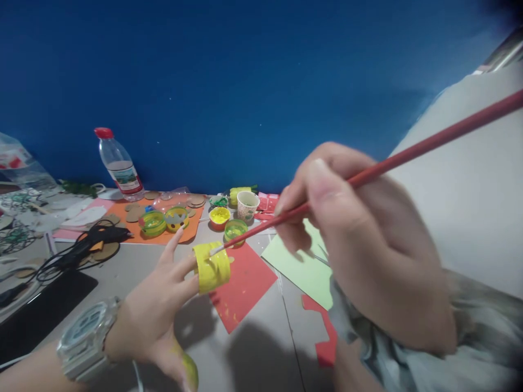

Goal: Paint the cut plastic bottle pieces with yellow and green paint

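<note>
My left hand (pixel 155 310) holds a short yellow-painted tube (pixel 211 267) above the grey table, fingers closed round it with the index finger stretched out. A watch sits on that wrist. My right hand (pixel 359 239) pinches a long red paintbrush (pixel 408 155), and its white tip touches the top of the yellow tube. Yellow paint stains the heel of my left hand.
A red paper sheet (pixel 245 286) and a light green sheet (pixel 304 267) lie under the hands. Behind them are small paint pots (pixel 219 215), a paper cup (pixel 247 204), an orange sheet (pixel 163 220) with cardboard discs, a water bottle (pixel 119 165) and black cables (pixel 81 245) at left.
</note>
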`<move>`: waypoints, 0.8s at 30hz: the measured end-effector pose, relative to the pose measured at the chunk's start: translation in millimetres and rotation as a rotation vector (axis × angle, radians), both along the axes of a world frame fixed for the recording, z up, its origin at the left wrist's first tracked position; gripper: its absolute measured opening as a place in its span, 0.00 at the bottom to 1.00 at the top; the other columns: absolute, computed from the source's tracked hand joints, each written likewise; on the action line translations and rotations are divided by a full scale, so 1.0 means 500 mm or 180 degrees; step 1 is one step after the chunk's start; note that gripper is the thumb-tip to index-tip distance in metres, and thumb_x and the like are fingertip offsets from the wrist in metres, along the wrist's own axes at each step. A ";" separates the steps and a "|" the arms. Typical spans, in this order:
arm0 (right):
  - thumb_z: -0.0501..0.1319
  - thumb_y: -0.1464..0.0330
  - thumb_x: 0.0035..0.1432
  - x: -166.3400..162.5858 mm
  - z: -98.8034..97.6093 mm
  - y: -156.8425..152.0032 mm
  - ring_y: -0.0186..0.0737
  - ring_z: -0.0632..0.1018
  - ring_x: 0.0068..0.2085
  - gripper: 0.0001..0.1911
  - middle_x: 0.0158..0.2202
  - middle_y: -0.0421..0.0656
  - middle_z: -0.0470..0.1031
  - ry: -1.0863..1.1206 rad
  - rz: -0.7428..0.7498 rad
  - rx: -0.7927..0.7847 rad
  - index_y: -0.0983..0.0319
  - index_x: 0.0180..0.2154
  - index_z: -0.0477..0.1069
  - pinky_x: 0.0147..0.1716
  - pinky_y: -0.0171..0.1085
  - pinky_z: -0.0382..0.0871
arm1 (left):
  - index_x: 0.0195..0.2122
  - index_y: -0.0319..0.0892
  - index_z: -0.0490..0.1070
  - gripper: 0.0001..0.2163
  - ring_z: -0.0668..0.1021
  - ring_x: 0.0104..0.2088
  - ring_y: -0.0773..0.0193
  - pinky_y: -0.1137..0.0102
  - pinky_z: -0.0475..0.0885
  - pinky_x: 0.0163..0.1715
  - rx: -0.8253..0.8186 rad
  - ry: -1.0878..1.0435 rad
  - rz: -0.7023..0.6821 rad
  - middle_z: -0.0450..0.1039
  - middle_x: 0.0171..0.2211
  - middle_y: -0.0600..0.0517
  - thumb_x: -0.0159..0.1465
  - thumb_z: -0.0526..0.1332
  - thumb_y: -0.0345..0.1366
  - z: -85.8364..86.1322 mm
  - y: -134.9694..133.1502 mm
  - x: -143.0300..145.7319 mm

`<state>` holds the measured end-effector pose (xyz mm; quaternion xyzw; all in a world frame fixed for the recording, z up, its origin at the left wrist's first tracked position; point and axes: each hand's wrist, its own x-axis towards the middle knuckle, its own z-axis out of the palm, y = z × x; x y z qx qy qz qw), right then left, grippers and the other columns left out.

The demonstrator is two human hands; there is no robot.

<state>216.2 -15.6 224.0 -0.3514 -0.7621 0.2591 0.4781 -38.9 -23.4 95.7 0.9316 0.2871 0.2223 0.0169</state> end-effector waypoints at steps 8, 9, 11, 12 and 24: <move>0.50 0.65 0.71 0.011 -0.011 0.023 0.31 0.67 0.21 0.18 0.20 0.36 0.65 0.0306 0.0065 -0.0063 0.58 0.28 0.66 0.20 0.36 0.58 | 0.64 0.46 0.53 0.50 0.77 0.52 0.45 0.48 0.19 0.64 0.0305 0.0168 0.0016 0.73 0.54 0.43 0.47 0.55 0.72 0.000 0.007 0.008; 0.50 0.64 0.71 0.007 -0.010 0.021 0.31 0.68 0.21 0.18 0.20 0.36 0.66 0.0307 0.0200 -0.0144 0.58 0.28 0.66 0.20 0.36 0.59 | 0.65 0.45 0.53 0.50 0.77 0.52 0.45 0.49 0.18 0.64 0.0364 0.0223 -0.0036 0.73 0.54 0.42 0.47 0.55 0.72 0.001 0.008 0.011; 0.50 0.64 0.71 0.001 -0.008 0.018 0.31 0.68 0.22 0.18 0.20 0.35 0.66 0.0131 0.0353 -0.0284 0.58 0.28 0.66 0.21 0.35 0.60 | 0.65 0.43 0.53 0.50 0.76 0.53 0.45 0.51 0.17 0.64 0.0478 0.0325 -0.0114 0.74 0.53 0.42 0.48 0.54 0.72 0.002 0.010 0.015; 0.50 0.65 0.71 0.000 -0.008 0.019 0.31 0.67 0.22 0.19 0.20 0.35 0.65 0.0024 0.0322 -0.0326 0.59 0.26 0.65 0.22 0.35 0.60 | 0.65 0.43 0.53 0.50 0.77 0.52 0.45 0.50 0.17 0.64 0.0523 0.0356 -0.0119 0.75 0.52 0.42 0.48 0.54 0.73 0.001 0.010 0.015; 0.49 0.68 0.71 0.021 -0.008 0.028 0.30 0.68 0.23 0.20 0.19 0.35 0.64 -0.0249 -0.0051 -0.0380 0.59 0.24 0.64 0.22 0.33 0.59 | 0.62 0.41 0.58 0.41 0.82 0.43 0.51 0.45 0.18 0.63 0.0866 0.0297 -0.0346 0.80 0.45 0.46 0.58 0.47 0.68 -0.004 -0.001 0.014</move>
